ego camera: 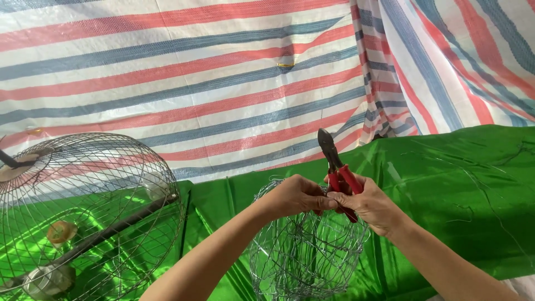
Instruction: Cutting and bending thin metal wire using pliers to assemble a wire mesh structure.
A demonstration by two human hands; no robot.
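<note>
We are holding a wire mesh ball [307,251] close to us, over the green tabletop [457,189]. Our left hand [298,196] is pinching its top wires. Our right hand [372,205] is gripping red-handled pliers [337,170], tips pointing up. It looks like we are shaping wire; next the tips would need to come down.

Single head-worn view, looking forward and slightly down from close behind the hands, both forearms entering from the bottom edge. It faces the shiny green cloth-covered table [462,184], whose far edge meets the red, blue and white striped tarpaulin backdrop [195,72].
</note>
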